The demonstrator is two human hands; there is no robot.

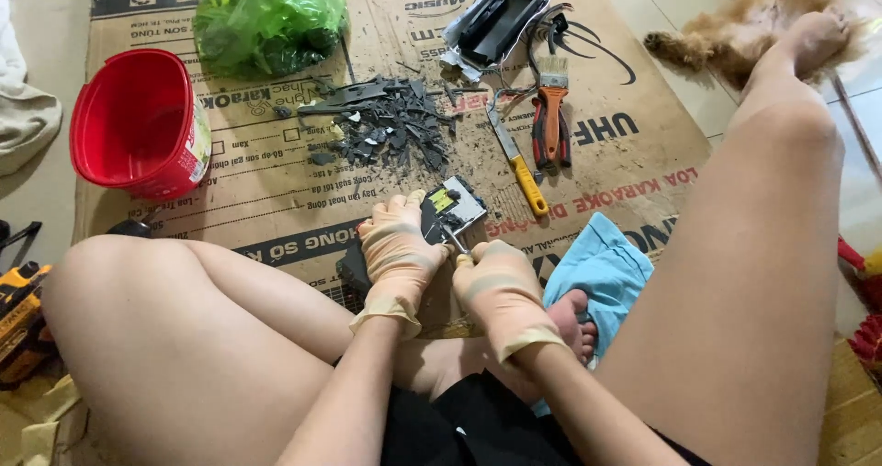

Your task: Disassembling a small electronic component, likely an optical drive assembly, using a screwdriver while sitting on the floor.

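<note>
Head view, looking down over two bare knees onto a flattened cardboard sheet spread on the tiled floor, evidently there to catch debris. Left hand, in a thin beige glove, closed around a small electronic module, a dark board with a yellow label and a pale metal plate, tilted up off the cardboard just ahead of the shins, so as to be steadied for prying. Right hand, gloved likewise, closed on a slim metal tool with its tip set against the module's near edge; tool kind too small to tell. Both hands close together, nearly touching, low between the legs. Beyond the module, a heap of dark broken fragments, gathered in the middle of the cardboard well apart from the hands. Just right of the heap, a yellow-handled knife and red-and-black pliers lying side by side, with a small paintbrush at the pliers' far end, all within arm's reach. Farther back, an opened dark casing on crumpled silver wrap. At the left edge, a red plastic bucket tipped on its side, mouth toward the camera; behind it, a green plastic bag. Light blue cloth under the right foot. Furry dog lying at top right, beside the outstretched leg.
</note>
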